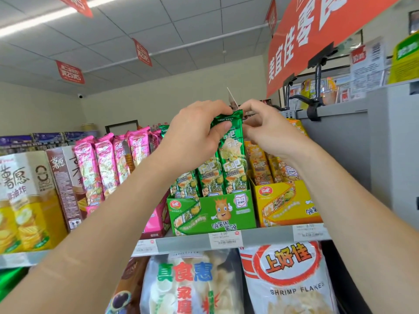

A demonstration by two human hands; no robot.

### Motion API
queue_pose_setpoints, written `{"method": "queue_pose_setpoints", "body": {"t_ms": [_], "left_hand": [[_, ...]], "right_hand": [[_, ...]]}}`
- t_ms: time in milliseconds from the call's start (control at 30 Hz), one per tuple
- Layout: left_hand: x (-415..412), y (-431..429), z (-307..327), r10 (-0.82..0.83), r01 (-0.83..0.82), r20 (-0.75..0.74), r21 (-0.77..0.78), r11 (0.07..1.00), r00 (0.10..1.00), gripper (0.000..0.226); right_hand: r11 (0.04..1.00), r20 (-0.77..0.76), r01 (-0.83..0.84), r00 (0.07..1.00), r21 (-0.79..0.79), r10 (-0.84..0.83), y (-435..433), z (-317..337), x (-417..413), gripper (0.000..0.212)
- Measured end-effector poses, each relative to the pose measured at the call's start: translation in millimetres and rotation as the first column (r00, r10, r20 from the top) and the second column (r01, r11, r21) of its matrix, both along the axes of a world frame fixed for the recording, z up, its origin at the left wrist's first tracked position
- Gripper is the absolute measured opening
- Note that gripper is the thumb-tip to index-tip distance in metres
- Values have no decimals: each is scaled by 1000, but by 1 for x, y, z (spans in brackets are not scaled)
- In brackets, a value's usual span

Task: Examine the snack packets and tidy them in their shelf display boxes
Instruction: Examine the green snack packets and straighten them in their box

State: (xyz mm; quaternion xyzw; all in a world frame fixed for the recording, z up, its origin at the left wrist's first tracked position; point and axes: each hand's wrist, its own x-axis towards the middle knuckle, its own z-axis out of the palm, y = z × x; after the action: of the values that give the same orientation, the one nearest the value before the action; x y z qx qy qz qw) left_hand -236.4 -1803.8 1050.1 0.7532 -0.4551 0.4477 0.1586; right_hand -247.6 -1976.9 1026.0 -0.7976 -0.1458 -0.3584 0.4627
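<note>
A green display box (210, 213) on the top shelf holds several upright green snack packets (209, 179). My left hand (192, 134) and my right hand (267, 128) both pinch the top of one tall green packet (232, 152) that stands at the right side of that box. My left thumb lies across the packet's upper front. To the right a yellow display box (285, 205) holds orange packets (260, 164). To the left several pink packets (106, 162) stand in a pink box (155, 223).
Boxed crisps (27, 200) fill the shelf's left end. Big white snack bags (285, 277) hang below the shelf edge (181, 243) with its price tags. A grey counter wall (340, 141) rises at the right under a red banner (317, 30).
</note>
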Motion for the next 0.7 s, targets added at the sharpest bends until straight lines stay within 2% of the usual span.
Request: {"method": "queue_pose_setpoints", "body": {"t_ms": [133,267,367,433,533,600,700], "left_hand": [[1,0,-3,-11,11,-27,1,1000,1000,20],[1,2,-4,-51,50,-31,-26,998,998,22],[4,3,-5,-31,30,-36,-28,999,999,24],[5,3,-6,-28,27,-28,-31,999,999,24],[4,3,-8,-5,5,17,-27,1000,1000,27],[3,2,-9,18,-17,36,-24,1000,999,33],[0,0,-11,41,-39,52,-39,998,998,40]], "right_hand": [[998,63,-50,997,42,47,1,7,-1,13],[966,287,-46,958,253,-29,1,25,-1,13],[897,558,-100,811,430,-177,2,39,-10,12],[878,693,-123,668,462,-271,3,38,-19,13],[889,787,-100,516,448,-339,5,26,-35,12],[905,808,-32,465,424,-363,7,15,-47,14],[939,824,-23,488,343,-289,8,0,-65,14]]}}
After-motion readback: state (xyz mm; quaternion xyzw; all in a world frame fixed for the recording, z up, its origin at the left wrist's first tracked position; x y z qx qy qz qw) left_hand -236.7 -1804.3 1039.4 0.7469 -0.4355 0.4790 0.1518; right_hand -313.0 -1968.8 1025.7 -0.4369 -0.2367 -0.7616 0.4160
